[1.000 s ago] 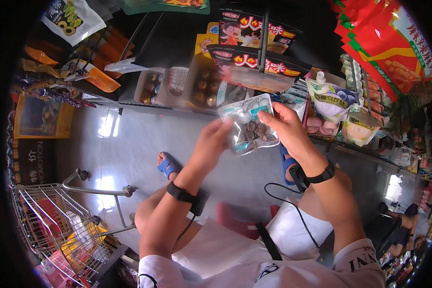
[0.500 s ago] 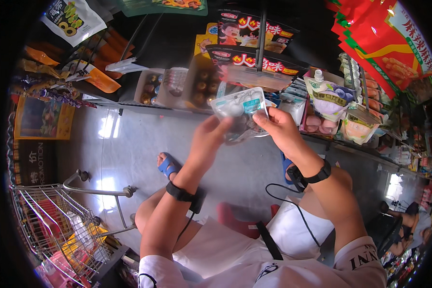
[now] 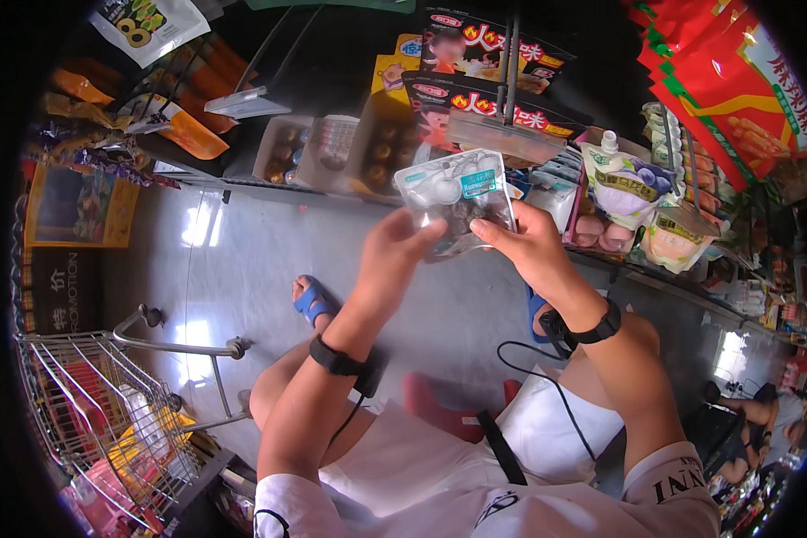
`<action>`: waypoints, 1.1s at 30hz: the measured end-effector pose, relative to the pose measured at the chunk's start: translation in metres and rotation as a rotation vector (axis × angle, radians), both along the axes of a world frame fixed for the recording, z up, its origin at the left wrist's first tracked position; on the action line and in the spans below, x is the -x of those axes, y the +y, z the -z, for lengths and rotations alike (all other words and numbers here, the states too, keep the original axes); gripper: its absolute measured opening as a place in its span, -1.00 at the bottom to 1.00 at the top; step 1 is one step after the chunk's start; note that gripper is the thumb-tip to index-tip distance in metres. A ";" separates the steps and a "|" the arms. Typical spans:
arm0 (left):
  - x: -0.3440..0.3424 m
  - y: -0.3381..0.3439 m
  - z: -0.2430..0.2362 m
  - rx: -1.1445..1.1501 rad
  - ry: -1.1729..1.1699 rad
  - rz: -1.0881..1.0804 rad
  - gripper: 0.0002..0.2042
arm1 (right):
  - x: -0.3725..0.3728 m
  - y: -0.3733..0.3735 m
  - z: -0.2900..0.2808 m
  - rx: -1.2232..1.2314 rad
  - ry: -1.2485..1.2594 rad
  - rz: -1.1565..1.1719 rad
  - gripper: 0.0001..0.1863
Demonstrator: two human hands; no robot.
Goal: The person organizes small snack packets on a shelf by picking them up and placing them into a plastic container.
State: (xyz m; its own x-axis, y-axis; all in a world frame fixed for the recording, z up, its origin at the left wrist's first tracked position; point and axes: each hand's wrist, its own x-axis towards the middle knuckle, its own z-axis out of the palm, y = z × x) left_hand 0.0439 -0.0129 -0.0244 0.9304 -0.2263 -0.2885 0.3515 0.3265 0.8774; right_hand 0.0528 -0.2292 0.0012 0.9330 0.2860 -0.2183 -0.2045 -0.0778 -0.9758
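A clear plastic pouch (image 3: 455,190) with a teal label is held up between my two hands, in front of the low shelf. Pale round pieces and dark bits show inside it. My left hand (image 3: 396,253) grips its lower left side, thumb on the front. My right hand (image 3: 529,247) pinches the lower right edge, its thumb pressed on the pouch face. The fingers behind the pouch are mostly hidden. Just beyond it stand a carton of gold-wrapped balls (image 3: 384,148) and black snack packets (image 3: 502,108).
A wire shopping cart (image 3: 108,412) with goods inside stands at the left. Spouted pouches (image 3: 626,184) sit on the shelf at right, under hanging red packets (image 3: 726,81). A red stool (image 3: 435,408) is beneath me. Another person (image 3: 753,426) is at the far right.
The pouch has come up slightly and turned more squarely toward me. Both hands keep their hold, with the left thumb a little further in over the pouch.
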 end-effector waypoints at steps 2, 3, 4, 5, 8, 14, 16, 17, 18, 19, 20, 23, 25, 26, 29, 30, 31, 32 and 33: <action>-0.001 0.001 0.003 -0.034 -0.013 0.009 -0.59 | 0.001 0.002 -0.001 -0.005 -0.011 0.006 -0.78; -0.001 0.000 0.002 -0.065 -0.027 0.022 -0.59 | 0.002 0.003 -0.001 -0.035 -0.029 0.028 -0.77; -0.001 -0.002 0.000 -0.063 -0.026 0.021 -0.59 | 0.002 0.004 -0.001 -0.066 -0.047 0.049 -0.75; -0.001 -0.005 -0.003 -0.057 -0.048 0.007 -0.63 | 0.003 0.004 -0.001 -0.064 -0.046 0.048 -0.75; -0.001 -0.002 -0.009 -0.067 -0.025 0.007 -0.68 | 0.002 0.006 -0.001 -0.087 -0.068 0.047 -0.74; 0.000 -0.001 -0.010 -0.086 0.068 0.021 -0.67 | 0.002 0.006 -0.001 -0.052 -0.032 0.013 -0.71; 0.001 -0.003 -0.009 -0.029 0.013 -0.016 -0.66 | 0.003 0.008 0.001 -0.014 -0.033 0.028 -0.70; 0.001 -0.002 -0.005 -0.035 0.004 -0.037 -0.67 | 0.004 0.010 -0.001 -0.015 -0.033 0.025 -0.70; 0.000 -0.004 -0.004 -0.038 -0.004 -0.054 -0.67 | 0.004 0.011 -0.004 -0.019 -0.047 0.040 -0.69; 0.000 -0.004 -0.003 -0.035 -0.004 -0.054 -0.67 | 0.004 0.011 -0.005 -0.022 -0.061 0.055 -0.68; 0.000 -0.005 -0.004 -0.055 -0.004 -0.064 -0.68 | 0.003 0.010 -0.003 -0.020 -0.061 0.056 -0.68; -0.001 -0.003 -0.004 -0.113 -0.016 -0.039 -0.66 | 0.001 0.008 0.003 -0.084 -0.117 0.055 -0.66; -0.001 -0.001 -0.001 -0.153 -0.027 -0.006 -0.65 | 0.002 0.007 0.001 0.042 -0.119 0.037 -0.67; -0.001 -0.001 0.001 -0.200 -0.005 0.027 -0.63 | 0.003 0.007 0.000 0.041 -0.119 0.036 -0.67; 0.000 -0.001 -0.004 -0.289 0.007 0.108 -0.60 | 0.004 0.009 -0.003 -0.039 -0.034 0.079 -0.64; 0.001 -0.002 -0.006 -0.325 -0.005 0.161 -0.59 | 0.004 0.008 -0.004 -0.059 -0.045 0.110 -0.65; 0.001 -0.003 -0.005 -0.322 -0.006 0.162 -0.59 | 0.003 0.007 -0.004 -0.079 -0.055 0.141 -0.65; 0.001 -0.002 -0.002 -0.347 -0.037 0.188 -0.59 | 0.001 0.005 -0.004 -0.076 -0.056 0.142 -0.65; 0.003 -0.001 0.000 -0.377 -0.067 0.213 -0.58 | 0.000 0.004 -0.003 -0.063 -0.076 0.124 -0.65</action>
State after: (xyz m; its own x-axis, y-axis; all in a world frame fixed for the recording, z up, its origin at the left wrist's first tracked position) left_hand 0.0412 -0.0136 -0.0245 0.8938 -0.3053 -0.3284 0.3148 -0.0942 0.9445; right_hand 0.0528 -0.2252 0.0044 0.9751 0.1788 -0.1312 -0.1343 0.0053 -0.9909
